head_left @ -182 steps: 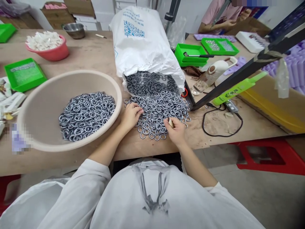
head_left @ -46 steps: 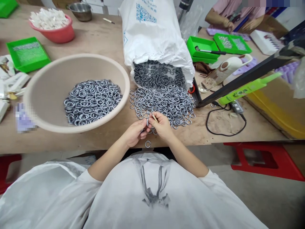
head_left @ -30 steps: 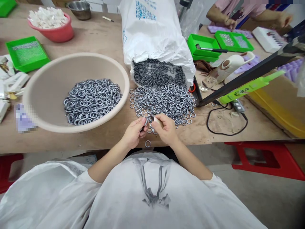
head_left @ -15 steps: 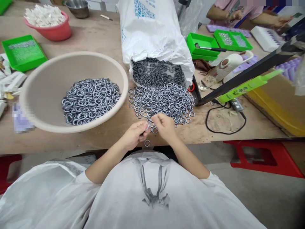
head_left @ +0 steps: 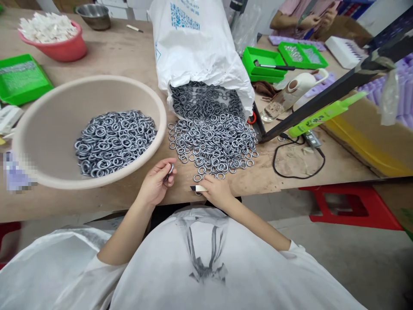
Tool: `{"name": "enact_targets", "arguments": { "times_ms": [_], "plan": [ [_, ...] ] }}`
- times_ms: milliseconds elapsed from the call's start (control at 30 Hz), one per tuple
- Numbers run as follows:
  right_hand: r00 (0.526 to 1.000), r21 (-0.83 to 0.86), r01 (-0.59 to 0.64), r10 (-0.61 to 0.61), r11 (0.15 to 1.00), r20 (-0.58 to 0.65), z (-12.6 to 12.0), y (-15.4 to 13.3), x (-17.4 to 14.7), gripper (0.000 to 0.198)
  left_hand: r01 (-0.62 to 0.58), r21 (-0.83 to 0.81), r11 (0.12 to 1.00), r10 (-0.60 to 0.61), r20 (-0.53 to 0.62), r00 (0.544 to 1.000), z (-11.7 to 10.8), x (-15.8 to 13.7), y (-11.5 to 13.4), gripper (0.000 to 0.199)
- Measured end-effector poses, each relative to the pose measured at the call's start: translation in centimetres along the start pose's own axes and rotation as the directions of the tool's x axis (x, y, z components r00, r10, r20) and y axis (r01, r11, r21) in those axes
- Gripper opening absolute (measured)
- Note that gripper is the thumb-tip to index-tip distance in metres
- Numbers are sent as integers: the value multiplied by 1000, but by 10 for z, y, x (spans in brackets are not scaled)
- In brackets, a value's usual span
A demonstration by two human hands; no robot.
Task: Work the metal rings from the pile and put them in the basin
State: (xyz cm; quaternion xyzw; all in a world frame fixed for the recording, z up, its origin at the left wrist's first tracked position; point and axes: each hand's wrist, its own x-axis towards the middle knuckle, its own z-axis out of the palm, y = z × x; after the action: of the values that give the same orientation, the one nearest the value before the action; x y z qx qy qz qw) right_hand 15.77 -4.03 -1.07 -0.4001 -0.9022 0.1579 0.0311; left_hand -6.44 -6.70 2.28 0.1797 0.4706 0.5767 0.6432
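Note:
My left hand (head_left: 156, 183) is closed beside the basin's right side, holding grey rings (head_left: 168, 172) between thumb and fingers; how many is unclear. At the table's front edge, my right hand (head_left: 217, 191) grips a small flat tool with a white handle and black tip (head_left: 198, 188), pointing left. Partly under that tool lies one ring. Just beyond my right hand spreads a pile of grey rings (head_left: 216, 142), spilling from the mouth of a white sack (head_left: 203, 51). On the left, a large beige basin (head_left: 41, 112) contains a heap of similar rings (head_left: 116, 142).
A dark metal bar (head_left: 303, 107) slants up at right, beside a bottle (head_left: 287, 94) and a black cable (head_left: 274, 163). Green trays (head_left: 261, 60), a red bowl of white pieces (head_left: 69, 49) and a steel bowl (head_left: 93, 16) stand farther back. Another person's hands (head_left: 318, 19) show top right.
My left hand has moved left, away from the pile, with the rings. My right hand has come down toward the table edge, and its white tool now shows. The view has shifted slightly.

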Motion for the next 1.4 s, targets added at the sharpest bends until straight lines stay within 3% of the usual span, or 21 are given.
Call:
{"name": "enact_targets", "arguments": {
  "times_ms": [100, 233, 467, 533, 600, 667, 733, 800, 867, 900, 967, 1000, 1067, 1167, 1267, 1400],
  "plan": [
    [999, -43, -38, 37, 998, -26, -6, 3, 2, 31, 40, -5, 999, -40, -19, 999, 5, 3, -2, 24],
    [1000, -21, 4, -4, 1000, -16, -9, 2, -1, 40, 53, -14, 999, -53, -27, 998, 8, 6, 0, 22],
    [996, -18, -83, 83, 996, 44, -9, 4, -1, 29, 97, 21, 995, -98, 25, 995, 11, 6, -4, 29],
    [995, 21, -103, 103, 994, -1, -8, 11, 0, 28, 54, 97, 994, -58, 39, 998, 10, 7, -9, 29],
    [991, 70, -111, 115, 991, -65, -5, 21, 1, 25, -54, 281, 958, 40, 53, 998, 8, 8, -15, 26],
    [982, 157, -84, 108, 984, -155, -2, 29, 2, 21, -192, 556, 808, 150, 121, 981, 7, 9, -21, 22],
    [954, 287, -32, 115, 958, -278, 1, 36, 3, 17, -316, 794, 519, 187, 255, 949, 9, 9, -26, 22],
    [906, 410, 9, 166, 912, -389, 2, 41, 4, 12, -394, 897, 199, 128, 375, 918, 15, 8, -30, 21],
    [862, 493, 23, 233, 870, -450, 1, 42, 5, 11, -416, 909, -36, 34, 417, 908, 22, 9, -33, 20],
    [850, 519, 21, 258, 855, -459, 0, 42, 5, 12, -413, 905, -106, 2, 415, 910, 25, 10, -35, 20],
    [852, 555, 20, 276, 832, -446, -1, 41, 5, 13, -394, 906, -155, -16, 396, 918, 28, 13, -37, 19],
    [864, 568, 27, 267, 823, -428, -2, 40, 4, 14, -386, 913, -134, -3, 389, 921, 29, 14, -38, 18],
    [900, 598, 65, 212, 799, -382, -3, 37, 4, 17, -385, 923, -13, 44, 385, 922, 27, 17, -39, 17],
    [934, 678, 133, 137, 723, -330, -6, 30, 7, 17, -386, 872, 300, 105, 372, 922, 23, 18, -39, 18],
    [933, 786, 112, 207, 608, -294, -11, 18, 13, 30, -364, 732, 576, 167, 330, 929, 25, 18, -40, 24],
    [915, 909, 78, 331, 410, -228, -13, -3, 24, 40, -359, 498, 789, 289, 216, 933, 40, 17, -47, 38]
  ]
}}
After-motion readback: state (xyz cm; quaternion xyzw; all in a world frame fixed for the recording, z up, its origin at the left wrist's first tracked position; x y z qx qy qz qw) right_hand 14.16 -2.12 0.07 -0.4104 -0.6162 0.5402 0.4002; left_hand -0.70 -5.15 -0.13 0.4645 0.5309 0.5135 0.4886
